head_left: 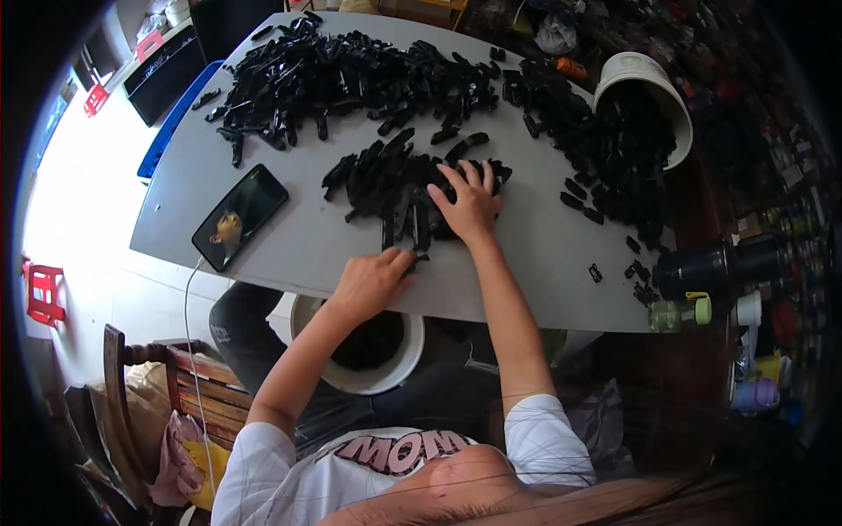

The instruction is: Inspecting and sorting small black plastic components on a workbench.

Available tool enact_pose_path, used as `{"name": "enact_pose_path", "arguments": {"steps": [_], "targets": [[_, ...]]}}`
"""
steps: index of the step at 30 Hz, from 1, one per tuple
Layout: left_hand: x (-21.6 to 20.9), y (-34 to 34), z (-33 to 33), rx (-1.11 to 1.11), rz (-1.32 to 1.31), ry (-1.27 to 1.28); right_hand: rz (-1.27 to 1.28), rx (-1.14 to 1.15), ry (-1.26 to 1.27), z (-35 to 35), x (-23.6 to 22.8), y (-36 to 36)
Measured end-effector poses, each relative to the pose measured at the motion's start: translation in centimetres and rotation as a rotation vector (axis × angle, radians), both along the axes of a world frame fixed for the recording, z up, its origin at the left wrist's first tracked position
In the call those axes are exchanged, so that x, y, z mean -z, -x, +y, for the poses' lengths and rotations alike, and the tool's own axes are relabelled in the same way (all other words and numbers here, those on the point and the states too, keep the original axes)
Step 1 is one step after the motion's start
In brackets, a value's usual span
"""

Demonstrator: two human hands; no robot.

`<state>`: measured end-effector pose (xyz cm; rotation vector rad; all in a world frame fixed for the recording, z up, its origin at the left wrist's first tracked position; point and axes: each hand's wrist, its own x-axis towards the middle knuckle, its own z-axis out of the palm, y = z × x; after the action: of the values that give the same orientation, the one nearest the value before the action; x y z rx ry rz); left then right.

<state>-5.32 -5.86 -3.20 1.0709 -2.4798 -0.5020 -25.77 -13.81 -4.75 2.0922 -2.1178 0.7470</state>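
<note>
A small pile of black plastic pieces point(377, 180) lies in the middle of the grey table, in front of me. My right hand point(472, 206) rests on the pile's right side with its fingers spread; the pieces under the palm are hidden. Close to the table's near edge, my left hand point(373, 282) has its fingers curled together. The dark end of a small black plastic piece point(422, 258) shows at its fingertips, the remainder being covered. Below that edge, a white bucket point(410, 364) between my legs has dark contents.
A large heap of black pieces point(351, 74) covers the table's far side. More spill from a tipped white bucket point(680, 114) at the right. A phone point(241, 217) with a white cable lies left; a green-lidded bottle point(680, 314) and a black cylindrical container point(702, 272) are at the right edge.
</note>
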Motion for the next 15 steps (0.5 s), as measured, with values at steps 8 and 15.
{"name": "enact_pose_path", "arguments": {"steps": [8,15], "targets": [[2.4,-3.5,1.2,-0.130,0.603,-0.293,-0.322,-0.345,0.235,3.9,-3.2,0.9],[0.9,-4.6,3.2,-0.124,0.989,-0.833,0.079,-0.411,0.040,10.4,-3.4,-0.9]]}}
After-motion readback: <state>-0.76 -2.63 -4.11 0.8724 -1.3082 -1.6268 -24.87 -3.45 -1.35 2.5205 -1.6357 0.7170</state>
